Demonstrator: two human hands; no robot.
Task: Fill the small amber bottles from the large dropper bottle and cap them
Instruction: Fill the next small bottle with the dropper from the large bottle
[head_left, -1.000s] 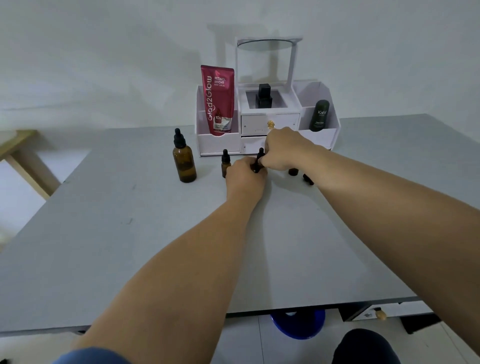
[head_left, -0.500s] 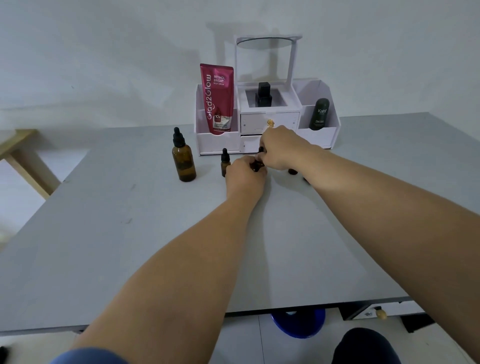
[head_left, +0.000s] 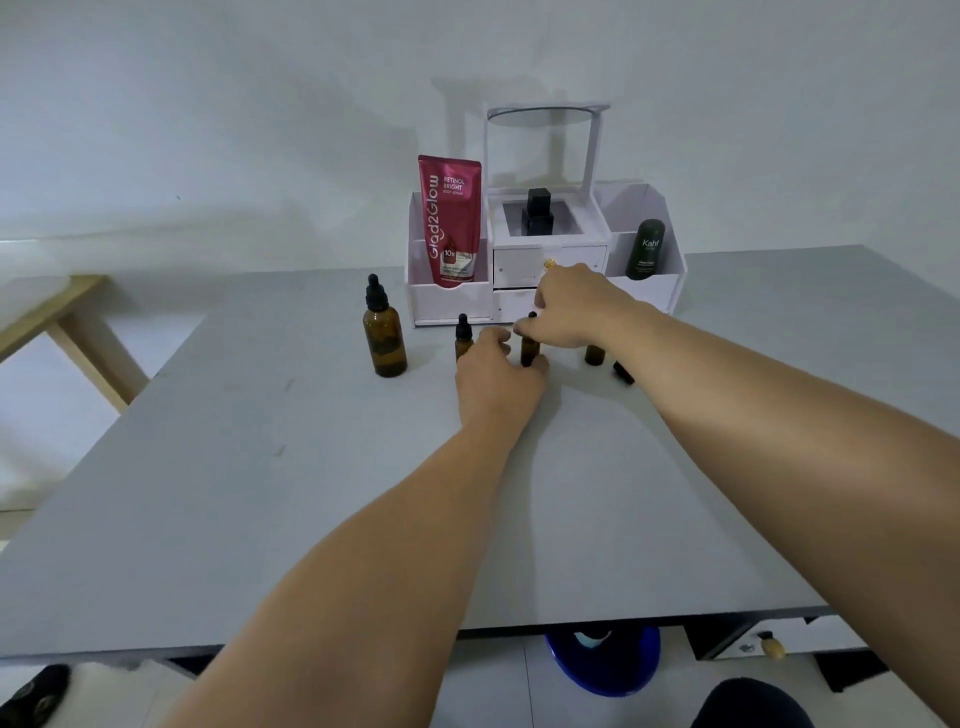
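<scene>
On the grey table (head_left: 260, 467) the large amber dropper bottle (head_left: 384, 340) stands capped at the left. A small capped amber bottle (head_left: 462, 339) is just right of it. My left hand (head_left: 498, 382) holds the lower part of a second small amber bottle (head_left: 529, 352), which stands upright on the table. My right hand (head_left: 574, 306) pinches that bottle's black dropper cap from above. A third small bottle (head_left: 594, 355) stands behind my right wrist, partly hidden. A loose black dropper cap (head_left: 623, 372) lies beside it.
A white organiser (head_left: 644, 296) with a mirror stands at the back, holding a red tube (head_left: 451, 223), a black bottle (head_left: 537, 210) and a dark green bottle (head_left: 645, 249). A wooden table leg (head_left: 88, 343) is far left. A blue stool (head_left: 605, 662) sits under the table's front edge.
My left hand's fingers have loosened slightly, so the held bottle's amber body now shows. My right hand stays on the cap. Both arms have hardly shifted.
</scene>
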